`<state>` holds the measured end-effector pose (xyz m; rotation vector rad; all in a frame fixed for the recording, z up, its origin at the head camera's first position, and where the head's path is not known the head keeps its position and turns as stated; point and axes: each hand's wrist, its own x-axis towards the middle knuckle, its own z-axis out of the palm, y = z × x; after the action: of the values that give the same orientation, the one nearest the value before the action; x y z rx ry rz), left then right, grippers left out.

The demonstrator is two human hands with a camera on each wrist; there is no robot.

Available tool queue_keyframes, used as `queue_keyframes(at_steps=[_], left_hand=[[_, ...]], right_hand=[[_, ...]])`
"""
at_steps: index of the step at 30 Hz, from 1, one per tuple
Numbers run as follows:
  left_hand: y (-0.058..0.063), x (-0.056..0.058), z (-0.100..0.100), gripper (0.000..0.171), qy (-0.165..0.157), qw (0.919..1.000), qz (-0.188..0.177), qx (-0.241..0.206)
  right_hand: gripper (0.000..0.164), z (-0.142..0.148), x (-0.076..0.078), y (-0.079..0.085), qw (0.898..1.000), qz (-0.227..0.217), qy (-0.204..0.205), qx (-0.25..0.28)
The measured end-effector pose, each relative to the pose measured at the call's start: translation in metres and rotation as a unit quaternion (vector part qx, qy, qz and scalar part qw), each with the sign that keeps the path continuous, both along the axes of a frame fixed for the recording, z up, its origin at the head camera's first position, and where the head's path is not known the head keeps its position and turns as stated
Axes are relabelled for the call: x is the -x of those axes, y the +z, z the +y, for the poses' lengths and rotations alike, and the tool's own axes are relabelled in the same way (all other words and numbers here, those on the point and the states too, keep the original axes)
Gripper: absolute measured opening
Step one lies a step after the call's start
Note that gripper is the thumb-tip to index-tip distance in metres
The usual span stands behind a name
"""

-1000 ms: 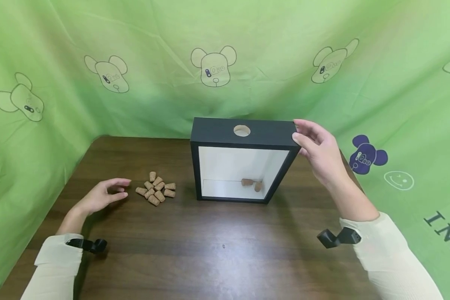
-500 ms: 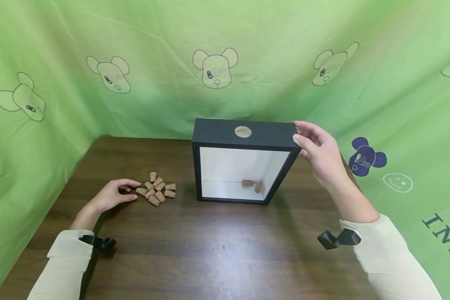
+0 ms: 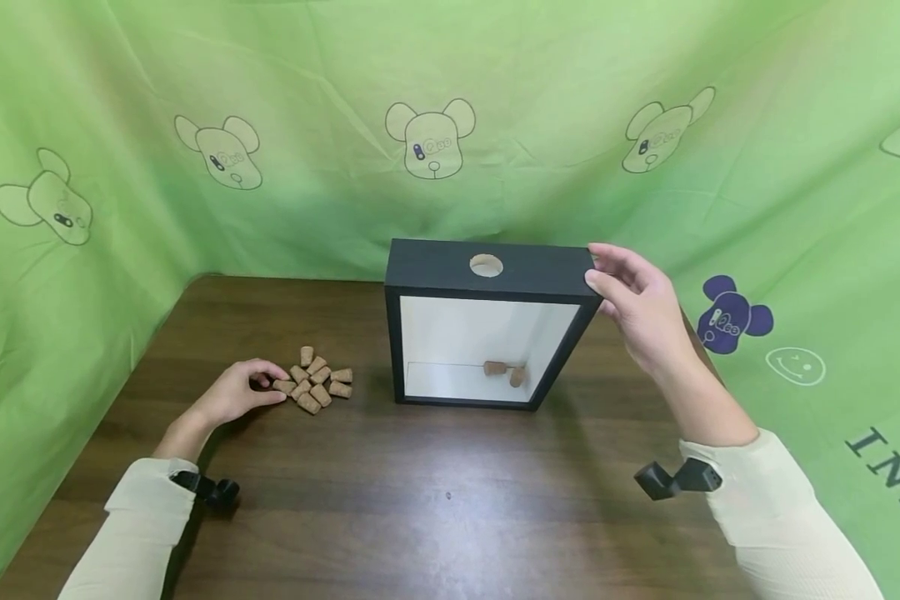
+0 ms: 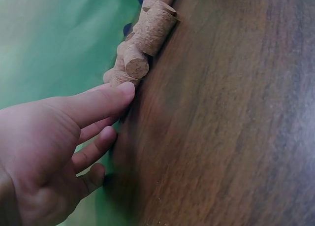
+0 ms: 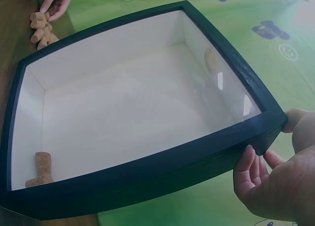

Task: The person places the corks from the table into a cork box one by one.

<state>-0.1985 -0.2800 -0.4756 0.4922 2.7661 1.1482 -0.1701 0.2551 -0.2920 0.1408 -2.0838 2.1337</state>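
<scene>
My left hand (image 3: 234, 392) is at the left edge of a loose pile of tapered cork stoppers, thumb and fingertips on either side of the outermost cork (image 3: 283, 387). In the left wrist view the thumb tip lies against that cork (image 4: 124, 78), with more corks beyond it. My right hand (image 3: 637, 302) grips the top right corner of a black shadow box frame (image 3: 427, 267), thumb at the front and fingers behind. The box stands upright, with a clear front, white inside and a round hole (image 3: 486, 265) in its top. Two corks (image 3: 495, 367) lie inside at the bottom right.
Both things rest on a dark brown wooden table (image 3: 360, 500), the cork pile (image 3: 320, 377) left of the box. A green curtain (image 3: 307, 192) with printed bear heads hangs right behind the table and along its sides.
My left hand has moved right across the table to the pile, and its thumb and fingers have closed on the leftmost cork. The right hand keeps its grip on the box corner.
</scene>
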Motion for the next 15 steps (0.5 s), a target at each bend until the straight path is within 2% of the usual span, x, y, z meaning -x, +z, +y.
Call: queue_keyframes(at_steps=[6,15], left_hand=[[0.0007,-0.0007,0.0006,0.017,0.001,1.0000,-0.001,-0.003],[0.0050,-0.0018,-0.0039,0.017,0.003,0.9999,-0.011,-0.011]], right_hand=[[0.034,-0.0003,0.0000,-0.0003,1.000,0.001,0.000,-0.001],[0.036,-0.0002,0.0002,-0.0015,1.000,0.004,0.000,0.001]])
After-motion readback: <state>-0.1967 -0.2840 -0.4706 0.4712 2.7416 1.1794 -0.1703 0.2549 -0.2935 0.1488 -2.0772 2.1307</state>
